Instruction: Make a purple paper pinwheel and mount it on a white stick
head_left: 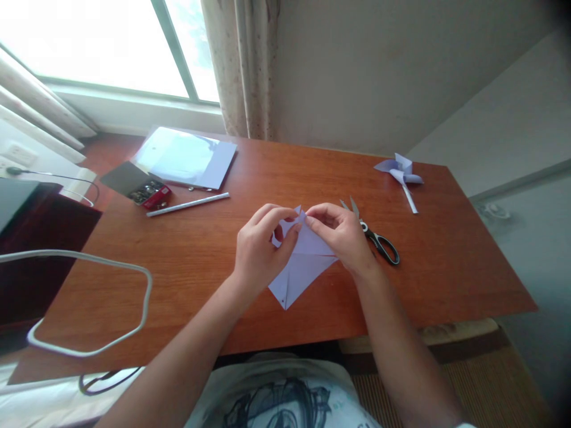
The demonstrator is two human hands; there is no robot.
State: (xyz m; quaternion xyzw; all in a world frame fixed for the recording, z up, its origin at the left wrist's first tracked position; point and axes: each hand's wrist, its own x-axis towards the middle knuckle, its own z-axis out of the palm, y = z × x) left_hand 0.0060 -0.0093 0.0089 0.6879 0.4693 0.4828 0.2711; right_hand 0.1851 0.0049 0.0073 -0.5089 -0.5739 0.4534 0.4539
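A pale purple sheet of paper (pixel 307 244), slit inward from its corners, lies on the wooden table in front of me. My left hand (pixel 267 241) pinches it near the far corner, thumb and forefinger close together. Right beside it, my right hand (pixel 336 232) grips the same far corner between thumb and fingers. The near corner of the sheet points toward me and has a small dark dot on it. Scissors (pixel 372 235) with black and white handles rest just right of my right hand, blades apart and pointing away.
On the far right of the table (pixel 446 255) lies a paper pinwheel (pixel 401 172) with a paper stick. A rolled paper stick (pixel 188 204), a box of small metal pieces (pixel 147 193) and a clear folder with paper (pixel 187 157) are at the left. A white cable (pixel 149 285) loops over the left edge.
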